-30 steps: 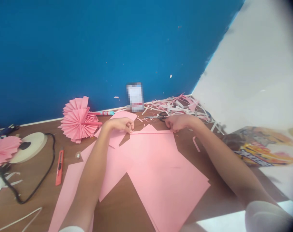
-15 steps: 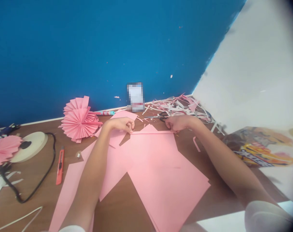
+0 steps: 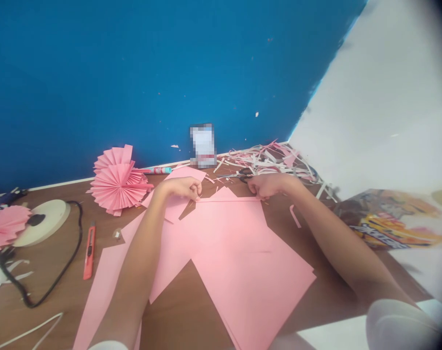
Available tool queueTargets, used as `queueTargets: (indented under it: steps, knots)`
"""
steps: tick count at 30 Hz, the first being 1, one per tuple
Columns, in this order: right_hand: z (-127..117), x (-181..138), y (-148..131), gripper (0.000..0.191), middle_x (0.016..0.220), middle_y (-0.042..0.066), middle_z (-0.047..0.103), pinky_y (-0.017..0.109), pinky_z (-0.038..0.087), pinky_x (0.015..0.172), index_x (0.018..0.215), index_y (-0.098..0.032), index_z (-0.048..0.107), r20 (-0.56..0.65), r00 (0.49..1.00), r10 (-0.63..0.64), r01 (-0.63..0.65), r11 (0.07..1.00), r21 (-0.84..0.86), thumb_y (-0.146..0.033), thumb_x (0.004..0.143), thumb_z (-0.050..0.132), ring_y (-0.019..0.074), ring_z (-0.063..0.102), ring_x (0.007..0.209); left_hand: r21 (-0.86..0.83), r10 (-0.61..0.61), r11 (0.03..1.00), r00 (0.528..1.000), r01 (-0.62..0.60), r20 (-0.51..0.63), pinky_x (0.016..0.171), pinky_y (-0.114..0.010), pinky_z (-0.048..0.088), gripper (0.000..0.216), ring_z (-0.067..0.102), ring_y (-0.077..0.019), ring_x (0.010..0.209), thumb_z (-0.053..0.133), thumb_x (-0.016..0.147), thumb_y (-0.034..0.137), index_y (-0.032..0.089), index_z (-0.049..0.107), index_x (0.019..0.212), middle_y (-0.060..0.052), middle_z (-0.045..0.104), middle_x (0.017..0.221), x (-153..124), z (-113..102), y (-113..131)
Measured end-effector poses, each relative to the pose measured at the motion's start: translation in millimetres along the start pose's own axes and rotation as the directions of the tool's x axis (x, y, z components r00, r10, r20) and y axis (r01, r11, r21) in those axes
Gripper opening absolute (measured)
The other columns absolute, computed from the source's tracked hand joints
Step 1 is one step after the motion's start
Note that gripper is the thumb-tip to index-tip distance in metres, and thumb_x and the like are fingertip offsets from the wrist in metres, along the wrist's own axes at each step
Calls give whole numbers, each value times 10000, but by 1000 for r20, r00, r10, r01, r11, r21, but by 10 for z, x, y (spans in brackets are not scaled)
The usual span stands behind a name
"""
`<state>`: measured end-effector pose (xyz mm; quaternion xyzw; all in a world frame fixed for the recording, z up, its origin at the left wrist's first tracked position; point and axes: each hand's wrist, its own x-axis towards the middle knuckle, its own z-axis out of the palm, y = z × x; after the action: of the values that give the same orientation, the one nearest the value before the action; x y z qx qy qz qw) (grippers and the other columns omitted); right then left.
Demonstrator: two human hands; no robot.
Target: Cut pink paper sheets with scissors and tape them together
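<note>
A pink paper sheet lies before me with a narrow folded strip along its far edge. My left hand pinches the left end of that strip, fingers closed. At the strip's right end my right hand is closed too, thumb and fingertips on the corner. More pink sheets lie under and nearer than the held one, and others spread beneath my left forearm. Just beyond my right hand are scissors, partly hidden by it.
Pink paper fans stand at the back left, beside a red cutter knife and a roll of tape. Paper scraps heap against the blue wall. A phone-like object, blurred out, leans there. A printed bag lies right.
Both hands stay at the two ends of the folded edge, with almost no movement. The whole view has shifted slightly.
</note>
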<state>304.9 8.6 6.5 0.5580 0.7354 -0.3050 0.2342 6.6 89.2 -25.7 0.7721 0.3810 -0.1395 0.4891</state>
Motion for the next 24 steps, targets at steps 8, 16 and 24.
queueTargets:
  steps: [8,16,24]
  knots:
    - [-7,-16,-62,403,747,58,661,239,318,486,976,-125,609,-14,1000,4,-5,999,-42,-67,581,552,172,574,625,73,-61,995,998,63,-29,532,-218,314,376,537,-121,628,711,616,408,185,557,876,-9,679,767,19,12,47]
    - [13,-1,-86,451,765,63,658,239,306,484,956,-137,620,-28,999,36,-38,997,-70,-14,530,538,175,569,631,144,-116,982,991,124,-62,597,-223,360,344,580,-140,688,700,602,358,185,579,873,-3,680,791,22,27,134]
    - [17,-21,-144,479,887,115,671,265,330,496,969,-123,642,-58,996,72,-78,991,-111,-15,517,528,222,599,714,190,-159,965,981,178,-111,557,-224,325,310,516,-120,631,697,581,338,190,537,802,30,611,714,38,55,189]
